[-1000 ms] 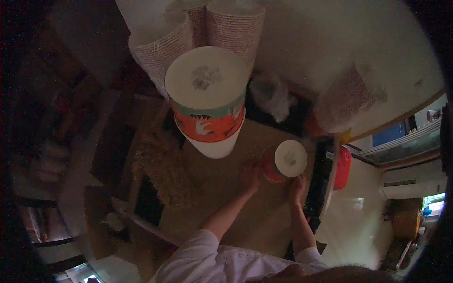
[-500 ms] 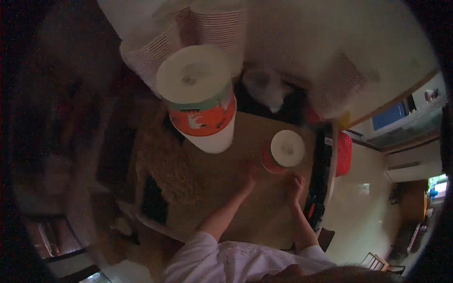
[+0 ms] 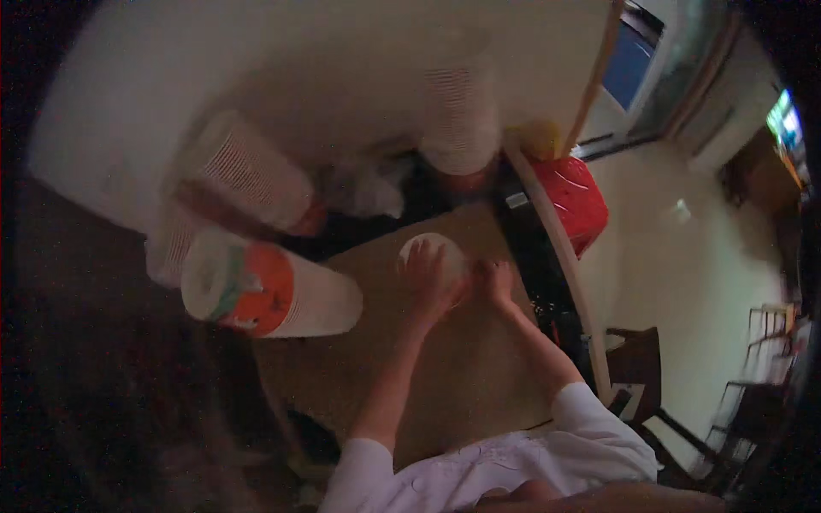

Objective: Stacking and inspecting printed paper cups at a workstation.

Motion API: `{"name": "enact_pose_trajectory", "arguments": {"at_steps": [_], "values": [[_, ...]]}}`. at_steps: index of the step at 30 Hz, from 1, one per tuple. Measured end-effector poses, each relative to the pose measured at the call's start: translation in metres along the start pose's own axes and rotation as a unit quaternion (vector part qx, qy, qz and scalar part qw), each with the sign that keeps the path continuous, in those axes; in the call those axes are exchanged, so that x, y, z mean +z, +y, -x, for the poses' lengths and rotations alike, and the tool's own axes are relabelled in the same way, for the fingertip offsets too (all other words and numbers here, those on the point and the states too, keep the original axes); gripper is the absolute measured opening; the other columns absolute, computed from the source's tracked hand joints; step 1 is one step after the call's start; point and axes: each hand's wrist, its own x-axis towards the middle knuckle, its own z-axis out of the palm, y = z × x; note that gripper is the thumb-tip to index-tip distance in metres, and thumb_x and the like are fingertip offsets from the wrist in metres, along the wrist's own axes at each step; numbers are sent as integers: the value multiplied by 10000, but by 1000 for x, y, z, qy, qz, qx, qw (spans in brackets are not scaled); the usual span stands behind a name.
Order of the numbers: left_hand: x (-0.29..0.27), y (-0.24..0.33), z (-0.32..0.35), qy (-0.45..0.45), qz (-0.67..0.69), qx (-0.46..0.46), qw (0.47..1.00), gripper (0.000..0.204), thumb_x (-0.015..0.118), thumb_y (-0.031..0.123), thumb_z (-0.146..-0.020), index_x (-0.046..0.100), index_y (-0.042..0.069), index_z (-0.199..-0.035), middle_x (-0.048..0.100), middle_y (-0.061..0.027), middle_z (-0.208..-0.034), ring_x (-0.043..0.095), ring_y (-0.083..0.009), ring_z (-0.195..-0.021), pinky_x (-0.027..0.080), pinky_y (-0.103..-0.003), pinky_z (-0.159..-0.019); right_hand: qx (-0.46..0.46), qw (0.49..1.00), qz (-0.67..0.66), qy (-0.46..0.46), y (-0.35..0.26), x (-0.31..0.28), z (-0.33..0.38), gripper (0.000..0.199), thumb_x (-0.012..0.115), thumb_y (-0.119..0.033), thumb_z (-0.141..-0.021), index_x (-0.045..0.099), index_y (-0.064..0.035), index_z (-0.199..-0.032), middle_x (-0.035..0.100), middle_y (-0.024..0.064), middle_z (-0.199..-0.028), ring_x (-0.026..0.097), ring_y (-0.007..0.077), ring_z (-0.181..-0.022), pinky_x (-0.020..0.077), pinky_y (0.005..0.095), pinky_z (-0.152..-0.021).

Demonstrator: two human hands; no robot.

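Two hands meet at a small lidded cup just above the middle of the frame, on a brown surface. The left hand lies over the cup's white lid with fingers spread, covering its near half, and the right hand presses against the cup's right side, fingers curled. Both seem clamped on the cup, though blur hides how firmly. Both forearms rise from white sleeves at the lower edge.

Left of centre, a large white tub with an orange band looms close to the camera, its white lid facing left. Above it, in the upper left, ribbed stacks of paper cups lean in, and another ribbed stack stands at upper centre. A crumpled clear bag lies between them behind the surface. Right of the surface, a red plastic stool sits on the pale floor, past a dark strip along the edge.
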Motion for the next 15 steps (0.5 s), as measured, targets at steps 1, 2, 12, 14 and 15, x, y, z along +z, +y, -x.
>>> {"name": "enact_pose_trajectory", "arguments": {"at_steps": [1,2,12,14,15], "values": [[17,3,-4,-23,-43,-18,999,529,576,280,-704,392,98,-1165,331,-152,-1232,296,-335,-1142,220,-480,-927,25,998,36,34,15,1,-3,161,568,-193,-626,568,-110,-765,518,113,-772,471,305,-780,377,404,-627],[20,-4,2,-45,-109,-52,992,550,577,321,-695,391,113,-1169,324,-147,-1238,287,-329,-1151,198,-499,-932,36,999,24,31,-6,7,2,161,568,-193,-626,568,-110,-765,518,113,-772,471,305,-780,377,404,-627],[-13,-11,24,-154,-198,-13,968,559,582,373,-685,391,171,-1169,337,-139,-1224,302,-328,-1144,254,-551,-872,-50,989,128,-58,-106,-43,13,109,552,-163,-604,577,-100,-689,531,119,-740,494,297,-738,393,400,-608],[-11,-9,24,-144,-201,2,969,555,582,359,-689,378,177,-1172,340,-137,-1218,308,-320,-1141,254,-546,-877,-38,990,115,-77,-102,-45,15,114,548,-156,-605,579,-89,-693,542,127,-747,504,300,-732,402,398,-615],[-11,-7,24,-143,-200,0,969,555,582,359,-689,378,177,-1172,340,-137,-1218,308,-320,-1141,254,-546,-877,-45,989,100,-104,-100,-47,15,119,550,-153,-625,576,-69,-706,554,130,-753,523,274,-731,413,374,-619]]}}
